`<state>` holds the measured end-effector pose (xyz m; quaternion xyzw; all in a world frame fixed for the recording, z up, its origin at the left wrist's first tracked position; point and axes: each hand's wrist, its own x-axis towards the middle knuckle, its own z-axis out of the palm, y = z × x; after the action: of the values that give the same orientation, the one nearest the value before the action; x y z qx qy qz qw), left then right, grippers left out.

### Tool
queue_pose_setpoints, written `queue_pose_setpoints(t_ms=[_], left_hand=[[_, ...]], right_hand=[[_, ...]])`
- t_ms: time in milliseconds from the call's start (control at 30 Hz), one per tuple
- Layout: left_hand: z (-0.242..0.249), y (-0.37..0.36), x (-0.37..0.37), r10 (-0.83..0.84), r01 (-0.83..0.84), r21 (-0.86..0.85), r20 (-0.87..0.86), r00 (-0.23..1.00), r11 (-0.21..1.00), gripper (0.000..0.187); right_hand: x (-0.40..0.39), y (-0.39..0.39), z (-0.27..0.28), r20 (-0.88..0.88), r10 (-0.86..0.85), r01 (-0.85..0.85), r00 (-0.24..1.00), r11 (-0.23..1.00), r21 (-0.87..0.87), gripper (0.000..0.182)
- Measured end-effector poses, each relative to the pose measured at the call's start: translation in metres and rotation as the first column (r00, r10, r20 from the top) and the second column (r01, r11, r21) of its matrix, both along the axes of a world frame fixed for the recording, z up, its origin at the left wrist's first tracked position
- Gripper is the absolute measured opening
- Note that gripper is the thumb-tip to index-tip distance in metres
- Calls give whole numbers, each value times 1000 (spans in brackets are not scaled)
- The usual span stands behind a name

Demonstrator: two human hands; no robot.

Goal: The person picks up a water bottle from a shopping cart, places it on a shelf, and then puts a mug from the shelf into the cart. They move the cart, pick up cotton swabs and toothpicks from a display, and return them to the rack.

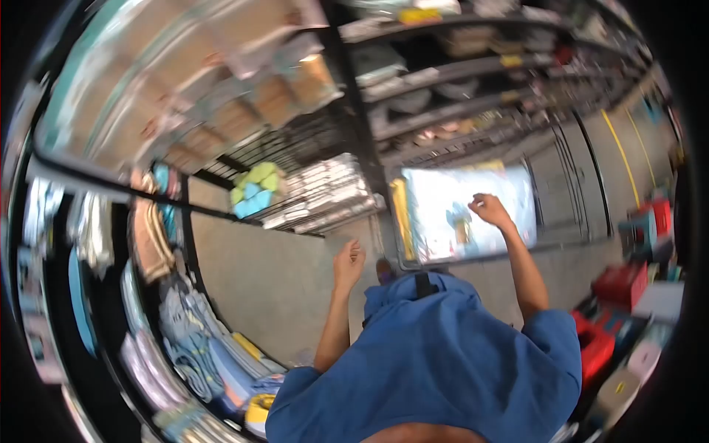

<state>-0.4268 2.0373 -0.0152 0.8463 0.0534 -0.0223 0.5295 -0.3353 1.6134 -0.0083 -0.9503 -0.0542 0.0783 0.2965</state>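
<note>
My left hand (349, 262) hangs over the bare floor, its fingers loosely curled with nothing showing in them. To the right, my right hand (490, 212) overlaps a large plastic-wrapped package (436, 203), fingers bent inward and no object visible in the grip. The package is pale and shiny, with a small blue-and-tan print near its middle. It lies in a dark wire cart (569, 196) in front of me. A yellow strip (401, 214) runs along the left side of the package.
Tall shelves of wrapped goods (148, 103) rise at the upper left. White packs (325, 192) and green and blue rolls (257, 184) sit on a low rack. Folded textiles (188, 340) fill the left shelving. Red boxes (620, 284) stand at the right.
</note>
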Motion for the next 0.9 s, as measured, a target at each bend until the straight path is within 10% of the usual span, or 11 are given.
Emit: queue_pose_setpoints(t_ms=[333, 400, 567, 733, 900], left_hand=[[-56, -157, 40, -540, 540, -7, -21, 842, 842, 36], [-54, -187, 55, -546, 528, -160, -371, 751, 834, 43], [-83, -238, 64, -587, 401, -440, -473, 657, 804, 59], [-88, -262, 71, -542, 205, -524, -646, 537, 827, 31], [-87, -273, 82, -546, 229, -507, -664, 511, 831, 16]], right_hand=[[-80, -13, -98, -332, -310, 366, 891, 923, 119, 50], [-81, -5, -126, -351, -328, 388, 877, 915, 114, 48], [-89, 0, -150, -416, -397, 497, 818, 853, 163, 47], [-82, -3, -137, -686, -376, 726, 623, 605, 327, 62], [-73, -2, -150, -631, -326, 628, 704, 701, 339, 58]])
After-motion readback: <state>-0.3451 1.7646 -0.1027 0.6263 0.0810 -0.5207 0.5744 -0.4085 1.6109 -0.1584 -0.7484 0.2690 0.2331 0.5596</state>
